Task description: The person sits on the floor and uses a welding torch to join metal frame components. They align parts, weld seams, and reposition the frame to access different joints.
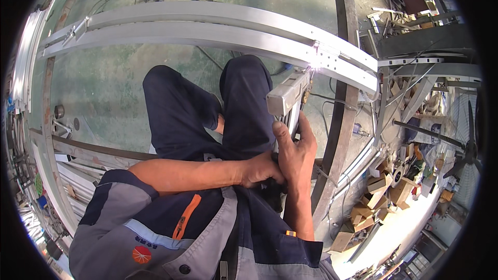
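Note:
My right hand (298, 150), thumb and fingers curled, is closed round a silver-and-black hand tool (294, 119) with a slim upright shaft. A blocky silver metal piece (286, 96) sits at its upper end, close to the thumb tip. Crossing my lap, my left arm ends in my left hand (263, 170), closed beside the right wrist; a dark part of the tool shows below it, though the grip itself is mostly hidden. Beyond the block, a glaring bright spot lights the right end of a silver aluminium frame (207, 31), by several small holes.
Dark steel beams (340, 124) support the frame on the right. Cardboard boxes (371, 205) and a black fan (469, 148) stand further right. Cables lie on the green floor (104, 83). Metal profiles (78, 184) are stacked at left.

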Demonstrator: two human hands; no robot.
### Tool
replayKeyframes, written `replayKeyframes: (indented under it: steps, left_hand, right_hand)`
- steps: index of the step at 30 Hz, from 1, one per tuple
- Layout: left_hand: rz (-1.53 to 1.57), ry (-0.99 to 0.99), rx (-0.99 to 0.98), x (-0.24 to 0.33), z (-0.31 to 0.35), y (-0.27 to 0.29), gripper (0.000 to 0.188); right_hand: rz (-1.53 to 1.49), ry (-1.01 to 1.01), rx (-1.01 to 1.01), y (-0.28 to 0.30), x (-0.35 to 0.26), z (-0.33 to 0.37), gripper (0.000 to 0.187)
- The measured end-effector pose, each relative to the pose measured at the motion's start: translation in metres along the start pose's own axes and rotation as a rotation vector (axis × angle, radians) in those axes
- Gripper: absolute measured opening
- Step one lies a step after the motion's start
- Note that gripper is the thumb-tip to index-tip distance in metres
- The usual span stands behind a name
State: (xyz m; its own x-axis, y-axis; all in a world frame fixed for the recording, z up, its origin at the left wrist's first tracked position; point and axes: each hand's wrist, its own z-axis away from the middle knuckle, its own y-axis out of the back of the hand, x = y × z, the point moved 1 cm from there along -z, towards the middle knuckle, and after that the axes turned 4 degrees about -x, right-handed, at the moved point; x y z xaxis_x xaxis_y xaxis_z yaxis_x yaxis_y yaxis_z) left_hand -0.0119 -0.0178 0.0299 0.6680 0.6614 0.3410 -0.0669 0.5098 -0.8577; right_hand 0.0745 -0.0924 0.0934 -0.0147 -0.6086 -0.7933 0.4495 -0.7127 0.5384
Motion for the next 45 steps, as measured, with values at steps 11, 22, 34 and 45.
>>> replayKeyframes:
  steps: [11, 22, 34, 45]
  left_hand:
    - [-0.641, -0.105, -0.049, -0.004, -0.02, -0.057, 0.035]
    - [-2.004, -0.58, 0.514, 0.133, -0.059, 0.022, 0.082]
    - [-2.39, -0.277, 0.913, 0.246, -0.036, 0.109, 0.114]
    - [-2.414, -0.34, 0.94, 0.244, -0.038, 0.107, 0.115]
  right_hand:
    - [-0.526, -0.1, -0.034, 0.073, 0.009, 0.034, 0.032]
    - [-1.179, -0.161, -0.084, 0.175, 0.108, -0.014, 0.074]
    - [-1.323, -0.291, -0.352, 0.166, 0.133, -0.067, 0.079]
    - [-1.312, -0.321, -0.382, 0.166, 0.139, -0.085, 0.083]
